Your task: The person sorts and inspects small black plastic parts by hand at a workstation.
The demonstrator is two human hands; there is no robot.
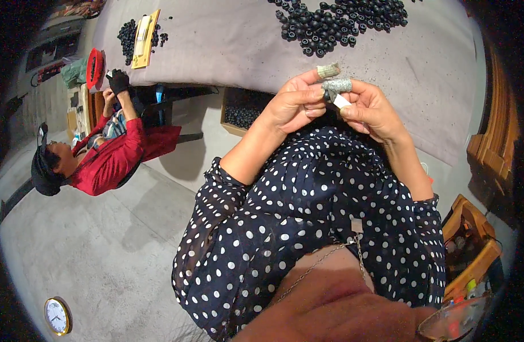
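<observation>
Fairly bright indoor light, soft shadows on grey floor [130, 279], bent fisheye edges, dark speckled corners

Rd clock [57, 317], lower L of pic, gold rim: dark nos. ring the white dial, w/ dark hands; too sm. to read each for sure. Yellow board [139, 61] on table [222, 43], upper L: sm. dark marks nr. lower end, illegible. No other txt readable.

The left hand [293, 105] and the right hand [379, 115] cover most of a small dark piece [329, 96], so I can't tell its shape; beyond them, the heap of glossy, round black parts [342, 25] runs out of view.
</observation>
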